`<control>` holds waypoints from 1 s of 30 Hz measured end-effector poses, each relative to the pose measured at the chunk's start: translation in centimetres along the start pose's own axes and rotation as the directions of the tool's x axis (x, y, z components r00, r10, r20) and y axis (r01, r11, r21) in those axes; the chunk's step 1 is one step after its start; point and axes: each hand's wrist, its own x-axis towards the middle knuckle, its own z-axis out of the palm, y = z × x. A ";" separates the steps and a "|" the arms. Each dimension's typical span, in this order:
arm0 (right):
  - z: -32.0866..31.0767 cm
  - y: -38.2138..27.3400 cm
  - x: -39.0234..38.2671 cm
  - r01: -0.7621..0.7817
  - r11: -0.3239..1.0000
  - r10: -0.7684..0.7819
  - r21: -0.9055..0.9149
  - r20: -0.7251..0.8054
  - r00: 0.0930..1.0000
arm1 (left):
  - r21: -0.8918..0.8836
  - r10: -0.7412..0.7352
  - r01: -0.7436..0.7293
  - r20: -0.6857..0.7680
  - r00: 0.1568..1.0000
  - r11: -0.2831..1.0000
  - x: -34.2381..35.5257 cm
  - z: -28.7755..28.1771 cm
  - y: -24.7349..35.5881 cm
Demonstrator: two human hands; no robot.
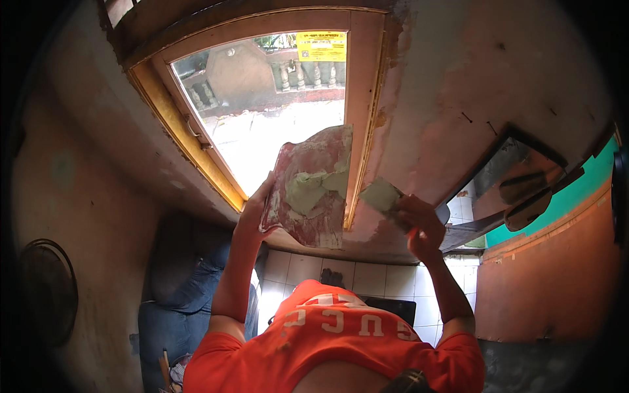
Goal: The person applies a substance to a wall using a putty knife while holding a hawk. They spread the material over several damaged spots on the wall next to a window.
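Note:
My left hand [255,204] grips the left edge of a reddish board [323,228] with a wavy outline, raised in front of the window. A lump of pale greenish putty [308,191] is spread over the board's middle. To the right of the board, my right hand [420,224] is closed on a putty knife. The flat blade of the putty knife [381,194] is coated with the same pale putty and stands apart from the board, near the wall beside the window frame. The knife's handle is mostly hidden by my fingers.
A wood-framed window [262,85] with a yellow sticker [322,46] fills the wall ahead. Nails [466,118] stick out of the patchy wall to its right, above a dark-framed mirror [498,177]. A dark blue sofa [177,308] stands at left, over white floor tiles [370,278].

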 end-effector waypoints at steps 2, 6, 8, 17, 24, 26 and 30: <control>-1.3 0.6 -0.2 -0.315 0.944 0.318 0.100 -0.023 0.948 | -0.075 -0.101 0.104 0.036 0.994 0.992 0.8 -0.9 0.3; -3.0 2.4 6.7 -0.223 0.974 0.224 -0.026 0.044 0.974 | 0.027 -0.289 0.290 0.207 0.935 0.957 1.6 -3.5 0.7; -2.7 2.8 8.9 -0.411 0.903 0.378 0.123 0.225 0.898 | 0.111 -0.280 0.264 0.176 0.944 0.958 1.4 -3.3 0.8; 1.8 4.5 9.3 -0.721 0.679 0.583 0.136 0.497 0.643 | 0.166 -0.333 0.309 0.143 0.932 0.936 1.4 -4.6 0.9; 5.4 4.0 7.0 -0.753 0.629 0.542 0.193 0.585 0.603 | 0.102 -0.384 0.372 0.150 0.911 0.923 2.9 -7.0 -0.7; 6.4 4.1 5.8 -0.767 0.615 0.548 0.185 0.600 0.583 | 0.046 -0.392 0.390 0.146 0.908 0.920 2.9 -7.3 -1.2; 8.3 5.1 2.7 -0.808 0.566 0.532 0.165 0.676 0.511 | 0.032 -0.453 0.452 0.097 0.887 0.892 2.9 -8.5 -2.5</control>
